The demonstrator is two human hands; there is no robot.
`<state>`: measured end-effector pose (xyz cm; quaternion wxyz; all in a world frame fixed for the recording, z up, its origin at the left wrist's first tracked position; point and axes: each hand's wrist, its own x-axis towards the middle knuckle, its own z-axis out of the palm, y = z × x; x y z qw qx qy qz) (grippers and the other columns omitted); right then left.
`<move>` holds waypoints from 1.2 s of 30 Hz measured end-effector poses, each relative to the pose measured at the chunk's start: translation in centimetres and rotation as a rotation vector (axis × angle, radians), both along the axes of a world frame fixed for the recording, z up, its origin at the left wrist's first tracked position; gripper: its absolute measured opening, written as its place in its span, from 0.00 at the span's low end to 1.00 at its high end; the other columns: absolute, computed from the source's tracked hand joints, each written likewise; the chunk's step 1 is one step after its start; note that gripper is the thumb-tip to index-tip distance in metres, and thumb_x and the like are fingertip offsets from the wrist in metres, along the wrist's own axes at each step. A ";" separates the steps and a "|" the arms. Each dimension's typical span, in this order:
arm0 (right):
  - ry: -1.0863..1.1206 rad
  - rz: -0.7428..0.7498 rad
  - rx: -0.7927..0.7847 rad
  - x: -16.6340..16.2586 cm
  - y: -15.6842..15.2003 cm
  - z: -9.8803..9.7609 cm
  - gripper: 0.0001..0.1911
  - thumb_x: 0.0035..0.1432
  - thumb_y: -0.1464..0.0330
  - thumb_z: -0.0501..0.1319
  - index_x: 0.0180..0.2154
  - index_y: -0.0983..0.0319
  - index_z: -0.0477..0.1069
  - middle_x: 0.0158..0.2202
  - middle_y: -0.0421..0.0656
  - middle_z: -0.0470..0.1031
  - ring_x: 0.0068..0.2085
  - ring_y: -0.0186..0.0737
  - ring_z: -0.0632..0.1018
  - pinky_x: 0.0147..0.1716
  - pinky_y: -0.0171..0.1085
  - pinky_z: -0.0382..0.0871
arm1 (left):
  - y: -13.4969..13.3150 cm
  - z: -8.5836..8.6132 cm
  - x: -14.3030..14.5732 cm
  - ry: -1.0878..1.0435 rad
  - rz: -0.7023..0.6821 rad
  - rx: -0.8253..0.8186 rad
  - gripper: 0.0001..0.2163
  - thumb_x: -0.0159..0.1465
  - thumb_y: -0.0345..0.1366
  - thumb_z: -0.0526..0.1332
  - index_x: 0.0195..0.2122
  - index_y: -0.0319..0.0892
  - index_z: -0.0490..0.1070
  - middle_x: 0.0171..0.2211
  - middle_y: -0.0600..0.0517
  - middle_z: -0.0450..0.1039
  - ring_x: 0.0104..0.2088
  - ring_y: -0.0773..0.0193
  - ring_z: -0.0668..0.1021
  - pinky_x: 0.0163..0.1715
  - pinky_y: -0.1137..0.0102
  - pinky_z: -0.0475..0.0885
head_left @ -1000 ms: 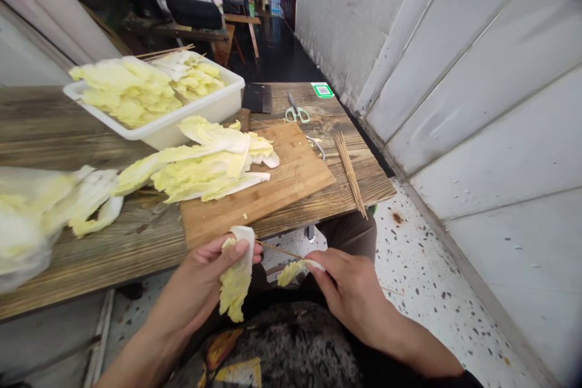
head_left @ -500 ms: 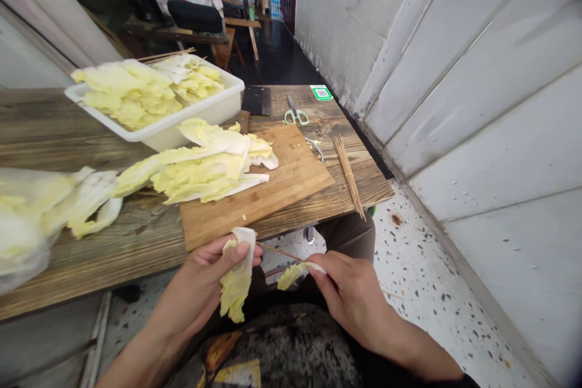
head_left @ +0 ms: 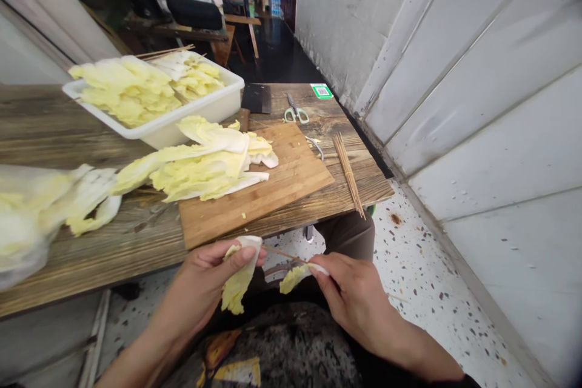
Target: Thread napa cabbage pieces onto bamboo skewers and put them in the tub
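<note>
My left hand (head_left: 207, 282) is closed on a folded piece of pale yellow cabbage leaf (head_left: 239, 282), held below the table's front edge. My right hand (head_left: 352, 297) pinches a thin bamboo skewer (head_left: 284, 254) that carries a smaller cabbage piece (head_left: 293, 277) near my fingers. The skewer's tip points at the leaf in my left hand. Both hands hover over my lap. More cabbage leaves (head_left: 204, 163) lie on a wooden cutting board (head_left: 291, 179) just beyond.
A white tub (head_left: 204, 112) filled with cabbage skewers stands at the back of the wooden table (head_left: 68, 248). Loose cabbage (head_left: 40, 206) lies at the left. A bundle of bamboo skewers (head_left: 349, 173), scissors (head_left: 295, 110) and a cleaver (head_left: 255, 100) are to the right. A white wall runs along the right.
My left hand has turned the leaf and brought its top nearer the skewer tip. My right hand has barely shifted.
</note>
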<state>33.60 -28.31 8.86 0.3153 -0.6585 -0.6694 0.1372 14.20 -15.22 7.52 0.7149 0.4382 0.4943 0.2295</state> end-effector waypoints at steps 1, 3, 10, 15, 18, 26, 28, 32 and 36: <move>0.002 0.001 0.002 0.0 0.0 0.0 0.14 0.71 0.69 0.51 0.38 0.63 0.75 0.27 0.41 0.75 0.26 0.35 0.74 0.28 0.32 0.64 | 0.0 -0.2 -0.1 0.000 -0.007 0.002 0.20 0.41 0.55 0.76 0.26 0.43 0.82 0.26 0.49 0.80 0.28 0.64 0.77 0.29 0.74 0.73; 0.006 0.001 -0.004 0.0 -0.1 0.0 0.14 0.71 0.69 0.51 0.39 0.63 0.75 0.28 0.41 0.75 0.27 0.35 0.75 0.28 0.32 0.64 | 0.0 -0.5 -0.2 -0.001 -0.020 -0.008 0.19 0.43 0.53 0.76 0.27 0.44 0.83 0.27 0.49 0.81 0.28 0.64 0.78 0.30 0.74 0.73; 0.006 -0.005 0.004 0.1 0.3 0.2 0.15 0.71 0.69 0.52 0.37 0.64 0.75 0.27 0.41 0.75 0.26 0.35 0.75 0.27 0.32 0.64 | -0.2 -0.2 -0.2 0.018 -0.058 -0.010 0.18 0.45 0.52 0.75 0.29 0.44 0.83 0.30 0.49 0.83 0.29 0.61 0.80 0.30 0.70 0.76; 0.011 0.001 0.002 0.0 0.3 0.2 0.15 0.71 0.69 0.51 0.37 0.64 0.75 0.26 0.41 0.74 0.26 0.34 0.75 0.28 0.32 0.64 | -0.3 -0.7 -0.4 0.036 -0.133 0.046 0.16 0.50 0.51 0.73 0.32 0.44 0.83 0.32 0.50 0.83 0.30 0.59 0.82 0.29 0.71 0.77; 0.021 0.005 0.011 0.0 0.1 0.2 0.14 0.71 0.69 0.52 0.37 0.65 0.75 0.27 0.41 0.74 0.26 0.34 0.74 0.27 0.32 0.64 | -0.4 -0.9 -0.7 0.074 -0.184 0.179 0.14 0.54 0.51 0.70 0.33 0.46 0.83 0.34 0.51 0.84 0.33 0.58 0.83 0.33 0.70 0.78; -0.143 0.254 0.219 1.6 -1.5 0.8 0.13 0.71 0.72 0.49 0.47 0.68 0.71 0.26 0.40 0.72 0.24 0.34 0.70 0.23 0.35 0.61 | -0.6 0.6 -1.3 -0.194 -0.351 0.808 0.07 0.62 0.39 0.68 0.41 0.59 0.82 0.33 0.55 0.84 0.35 0.61 0.84 0.41 0.67 0.78; -0.201 0.291 0.239 2.0 -2.3 0.9 0.14 0.71 0.72 0.49 0.50 0.69 0.70 0.25 0.39 0.72 0.24 0.35 0.70 0.23 0.36 0.62 | -0.6 1.2 -1.5 -0.277 -0.441 0.999 0.11 0.65 0.37 0.64 0.46 0.60 0.79 0.35 0.55 0.84 0.37 0.62 0.84 0.45 0.66 0.77; -0.291 0.357 0.169 2.2 -3.7 1.7 0.16 0.72 0.73 0.47 0.52 0.72 0.68 0.25 0.41 0.73 0.26 0.37 0.73 0.25 0.37 0.67 | -0.8 2.1 -1.9 -0.254 -0.558 1.185 0.21 0.64 0.30 0.65 0.56 0.60 0.72 0.37 0.57 0.84 0.37 0.66 0.84 0.48 0.68 0.75; -0.331 0.411 0.082 2.1 -4.1 2.7 0.17 0.71 0.74 0.45 0.52 0.74 0.67 0.26 0.43 0.74 0.27 0.37 0.74 0.27 0.38 0.69 | -0.9 2.2 -1.9 -0.296 -0.614 1.176 0.23 0.66 0.31 0.63 0.61 0.56 0.67 0.38 0.56 0.84 0.39 0.66 0.83 0.48 0.68 0.76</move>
